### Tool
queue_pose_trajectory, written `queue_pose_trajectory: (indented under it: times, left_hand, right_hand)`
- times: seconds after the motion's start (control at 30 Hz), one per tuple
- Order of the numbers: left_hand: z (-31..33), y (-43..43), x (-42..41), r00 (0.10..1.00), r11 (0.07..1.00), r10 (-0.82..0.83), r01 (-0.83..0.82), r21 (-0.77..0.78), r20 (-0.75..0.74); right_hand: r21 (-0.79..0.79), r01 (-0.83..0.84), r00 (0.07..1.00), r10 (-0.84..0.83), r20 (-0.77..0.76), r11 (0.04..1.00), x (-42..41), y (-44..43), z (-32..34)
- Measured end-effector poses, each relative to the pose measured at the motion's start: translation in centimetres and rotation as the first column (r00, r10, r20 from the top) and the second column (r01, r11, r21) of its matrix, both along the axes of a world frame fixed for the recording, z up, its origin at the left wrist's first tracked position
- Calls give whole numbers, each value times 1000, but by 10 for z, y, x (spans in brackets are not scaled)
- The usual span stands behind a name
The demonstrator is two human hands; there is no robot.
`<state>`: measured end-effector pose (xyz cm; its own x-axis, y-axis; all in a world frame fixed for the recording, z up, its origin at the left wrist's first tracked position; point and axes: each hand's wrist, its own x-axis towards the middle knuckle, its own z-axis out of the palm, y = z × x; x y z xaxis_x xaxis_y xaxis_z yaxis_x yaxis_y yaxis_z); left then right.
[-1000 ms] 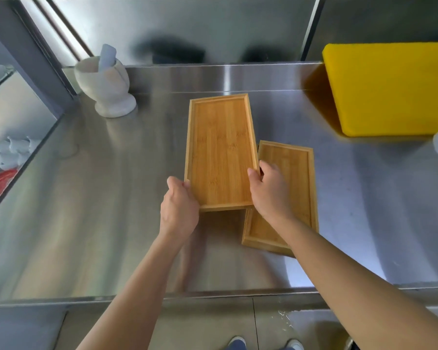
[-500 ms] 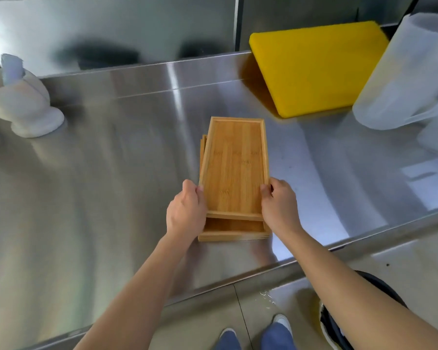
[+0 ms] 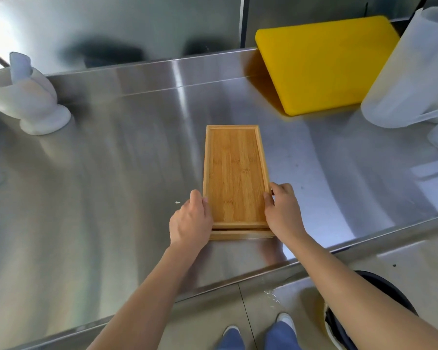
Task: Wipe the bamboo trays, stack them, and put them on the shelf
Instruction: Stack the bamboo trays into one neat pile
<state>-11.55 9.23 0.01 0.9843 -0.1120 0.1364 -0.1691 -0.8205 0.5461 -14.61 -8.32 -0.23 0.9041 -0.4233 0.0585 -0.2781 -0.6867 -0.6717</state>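
Two bamboo trays lie stacked lengthwise on the steel counter (image 3: 99, 198). The top tray (image 3: 235, 173) covers the lower tray (image 3: 240, 234), of which only the near edge shows. My left hand (image 3: 191, 221) grips the stack's left side near the front corner. My right hand (image 3: 282, 210) grips the right side opposite it. Both thumbs rest on the top tray's rim.
A white mortar with pestle (image 3: 27, 97) stands at the back left. A yellow cutting board (image 3: 324, 64) leans against the steel back wall at right. A translucent plastic jug (image 3: 412, 74) stands at the far right. A dark bin (image 3: 369, 311) sits on the floor by my feet.
The top tray, first lying beside and partly over the other, now sits squarely on it. My hands slid to the stack's sides. The view swung to the right.
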Motion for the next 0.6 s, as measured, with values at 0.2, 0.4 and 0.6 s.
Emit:
queue_pose_trajectory:
  times: [0.2, 0.4, 0.6]
  left_hand:
    - [-5, 12, 0, 980, 946, -145, 97, -310, -135]
    - [-21, 24, -13, 798, 828, -474, 260, -496, -372]
    - [-22, 21, -14, 819, 834, -463, 273, -479, -339]
  right_hand:
    - [151, -71, 997, 68, 22, 986, -9, -11, 0]
    - [442, -267, 940, 333, -77, 857, -33, -11, -8]
    - [395, -277, 933, 343, -106, 876, -30, -10, -14]
